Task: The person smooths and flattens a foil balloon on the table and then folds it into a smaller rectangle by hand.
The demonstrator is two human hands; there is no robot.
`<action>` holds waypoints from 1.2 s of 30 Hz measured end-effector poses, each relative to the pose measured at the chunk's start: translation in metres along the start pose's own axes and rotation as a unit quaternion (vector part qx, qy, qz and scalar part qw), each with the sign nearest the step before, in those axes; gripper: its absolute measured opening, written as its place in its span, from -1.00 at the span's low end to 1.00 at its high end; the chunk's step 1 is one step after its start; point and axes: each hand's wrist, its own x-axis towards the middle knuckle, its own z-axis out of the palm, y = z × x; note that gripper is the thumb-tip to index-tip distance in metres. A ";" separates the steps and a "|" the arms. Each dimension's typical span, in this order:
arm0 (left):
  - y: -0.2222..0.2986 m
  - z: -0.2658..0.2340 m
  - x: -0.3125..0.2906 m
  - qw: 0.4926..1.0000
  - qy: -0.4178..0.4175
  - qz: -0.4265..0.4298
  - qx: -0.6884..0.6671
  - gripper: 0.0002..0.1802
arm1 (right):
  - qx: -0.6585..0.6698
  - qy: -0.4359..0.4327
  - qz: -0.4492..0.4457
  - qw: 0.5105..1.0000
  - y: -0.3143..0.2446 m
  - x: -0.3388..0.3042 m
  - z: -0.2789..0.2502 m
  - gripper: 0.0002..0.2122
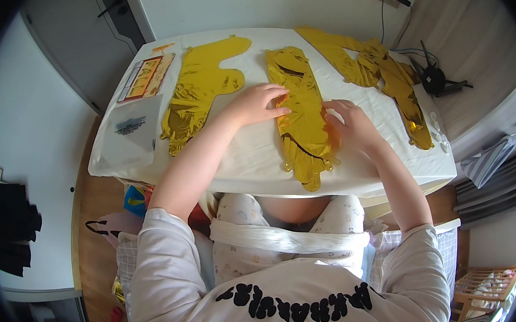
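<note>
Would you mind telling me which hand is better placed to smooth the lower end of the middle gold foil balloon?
Probably the right hand: it rests against the middle gold foil balloon at its right edge, closer to the lower end. The left hand lies flat higher up, nearer the balloon's top.

White table point(146, 149) bearing two flat gold foil balloons, one at left point(199, 89) and a crumpled one at right point(379, 70); printed card point(145, 77) and clear plastic bag point(131, 128) lying at the table's left edge; black cables point(435, 78) trailing at right; wooden crate point(487, 285) sitting on the floor.
</note>
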 end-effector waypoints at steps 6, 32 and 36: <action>0.000 0.002 -0.002 1.000 -0.005 -0.006 0.004 -0.28 | -0.045 -0.011 -0.044 0.998 -0.004 0.001 0.003 -0.66; 0.019 0.008 0.000 0.998 -0.001 -0.046 0.049 -0.10 | -0.046 0.006 -0.052 0.998 -0.002 0.007 0.012 -0.70; 0.018 0.010 -0.001 0.998 0.015 -0.041 0.050 -0.12 | -0.030 -0.002 -0.043 0.999 -0.004 0.008 0.009 -0.70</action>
